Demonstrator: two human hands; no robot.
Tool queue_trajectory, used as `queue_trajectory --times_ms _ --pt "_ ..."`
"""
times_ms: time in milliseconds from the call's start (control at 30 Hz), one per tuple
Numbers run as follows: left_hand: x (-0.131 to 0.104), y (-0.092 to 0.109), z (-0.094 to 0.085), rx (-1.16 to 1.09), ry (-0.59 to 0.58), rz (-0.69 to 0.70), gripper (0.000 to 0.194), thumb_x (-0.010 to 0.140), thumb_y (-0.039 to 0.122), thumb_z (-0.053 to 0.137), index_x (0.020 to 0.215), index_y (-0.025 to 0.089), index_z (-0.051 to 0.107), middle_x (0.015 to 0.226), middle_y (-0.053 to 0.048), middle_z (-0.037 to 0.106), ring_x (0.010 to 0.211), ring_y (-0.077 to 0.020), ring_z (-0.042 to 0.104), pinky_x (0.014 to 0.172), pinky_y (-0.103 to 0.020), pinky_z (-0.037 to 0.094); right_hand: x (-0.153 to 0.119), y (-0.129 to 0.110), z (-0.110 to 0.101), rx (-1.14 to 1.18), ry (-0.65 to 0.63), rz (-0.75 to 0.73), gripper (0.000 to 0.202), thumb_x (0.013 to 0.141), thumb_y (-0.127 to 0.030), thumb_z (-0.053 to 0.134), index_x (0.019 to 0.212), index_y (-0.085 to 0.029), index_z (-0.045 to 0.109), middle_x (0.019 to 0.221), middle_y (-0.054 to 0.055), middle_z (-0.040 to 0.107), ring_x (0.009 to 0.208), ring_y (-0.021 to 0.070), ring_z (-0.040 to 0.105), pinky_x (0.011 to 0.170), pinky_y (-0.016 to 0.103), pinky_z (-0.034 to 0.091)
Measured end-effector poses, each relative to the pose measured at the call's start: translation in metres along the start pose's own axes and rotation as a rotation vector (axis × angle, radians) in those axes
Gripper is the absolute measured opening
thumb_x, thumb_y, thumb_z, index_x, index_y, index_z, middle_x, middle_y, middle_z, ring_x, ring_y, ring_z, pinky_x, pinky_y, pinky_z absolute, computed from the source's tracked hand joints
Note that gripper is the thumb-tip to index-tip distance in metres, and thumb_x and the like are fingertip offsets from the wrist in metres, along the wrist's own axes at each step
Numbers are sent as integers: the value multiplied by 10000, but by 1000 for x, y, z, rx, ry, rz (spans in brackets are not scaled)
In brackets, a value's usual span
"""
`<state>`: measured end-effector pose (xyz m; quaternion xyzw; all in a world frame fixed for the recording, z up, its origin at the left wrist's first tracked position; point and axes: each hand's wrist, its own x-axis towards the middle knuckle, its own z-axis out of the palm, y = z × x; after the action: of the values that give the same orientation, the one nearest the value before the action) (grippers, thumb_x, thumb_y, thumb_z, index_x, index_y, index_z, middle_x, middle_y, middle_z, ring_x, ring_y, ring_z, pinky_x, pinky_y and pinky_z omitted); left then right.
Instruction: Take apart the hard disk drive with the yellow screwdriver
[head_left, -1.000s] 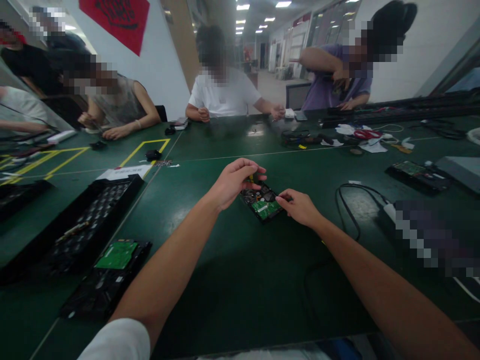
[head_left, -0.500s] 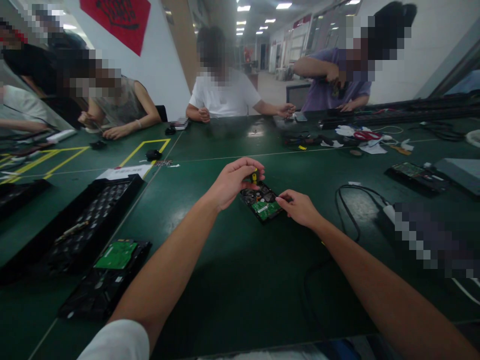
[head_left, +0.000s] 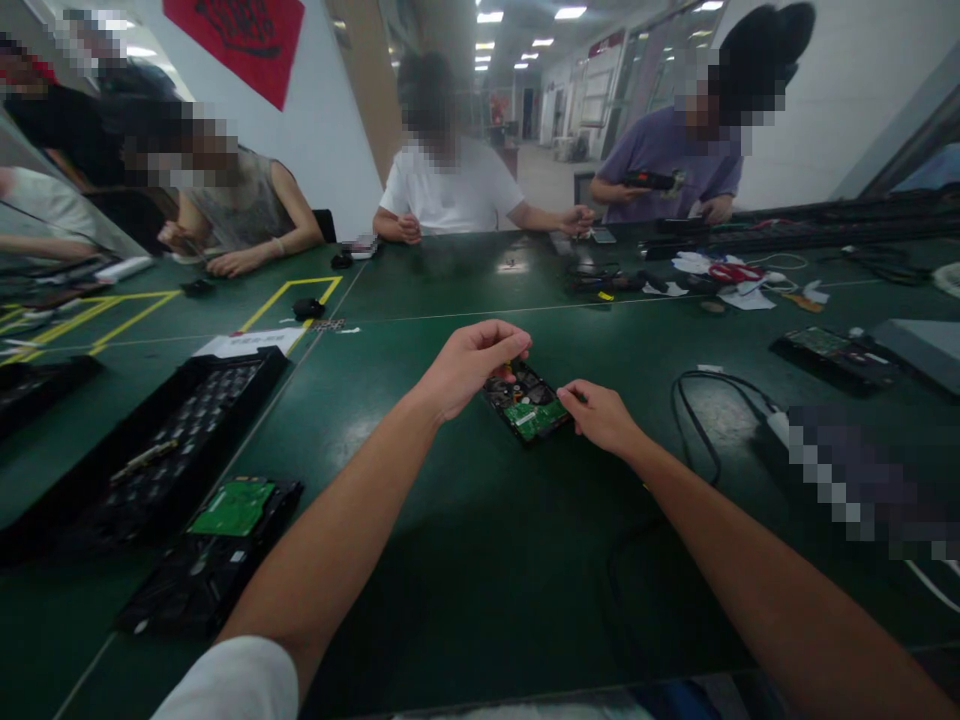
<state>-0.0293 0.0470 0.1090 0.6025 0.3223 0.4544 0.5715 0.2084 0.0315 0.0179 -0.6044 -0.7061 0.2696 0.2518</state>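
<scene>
A hard drive (head_left: 534, 415) with a green circuit board lies on the table in front of me, board side up. My left hand (head_left: 480, 362) is closed above its far left end, the fingers pinching a small yellow-and-black screwdriver (head_left: 509, 366). Most of that tool is hidden behind the fingers. On the other side my right hand (head_left: 596, 412) is closed, thumb and fingertips gripping the drive's right edge.
Left of my arm lies another hard drive (head_left: 232, 508), beside a long black tray (head_left: 161, 440). A cable (head_left: 694, 375) loops at the right, near a third drive (head_left: 832, 355). Across the green table (head_left: 480, 600) sit several people; one holds a power tool (head_left: 651, 181).
My left fingers have turned around the screwdriver, covering more of its handle. The drive and my right hand have barely shifted. The person at far right has lowered the power tool.
</scene>
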Motion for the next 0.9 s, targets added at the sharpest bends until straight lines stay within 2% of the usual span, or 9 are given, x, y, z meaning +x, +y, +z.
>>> queue_trajectory --times_ms 233,367,567,767,900 --pt "1 -3 -4 68 21 21 280 879 426 734 997 174 769 999 -69 699 866 -153 617 601 -215 476 1 2 0 12 -14 25 257 1007 -405 530 1031 -209 694 707 -9 697 562 138 654 596 253 464" --pt "2 -2 -3 45 38 18 263 876 386 739 1019 166 715 950 -65 689 855 -160 646 581 -211 485 2 6 2 34 -13 24 255 1003 -416 549 1060 -213 693 811 10 732 579 130 662 581 245 480" --pt "0 0 0 -38 56 -19 222 891 345 724 977 163 630 1033 -87 694 936 -207 712 593 -226 521 2 8 3 23 -11 10 255 1005 -419 553 1060 -215 697 844 17 744 576 124 662 584 244 486" --pt "0 -1 -2 21 27 5 213 892 347 704 1002 169 736 1107 -94 701 1006 -202 664 642 -229 544 4 10 4 20 -6 -6 252 1006 -415 554 1060 -216 699 863 14 747 564 119 659 576 242 492" --pt "0 -2 -3 -5 5 -20 244 892 348 683 1070 198 756 1144 -83 698 970 -195 675 615 -224 536 4 9 5 13 -3 -4 233 1004 -399 561 1039 -212 696 859 13 747 540 112 643 570 238 495"
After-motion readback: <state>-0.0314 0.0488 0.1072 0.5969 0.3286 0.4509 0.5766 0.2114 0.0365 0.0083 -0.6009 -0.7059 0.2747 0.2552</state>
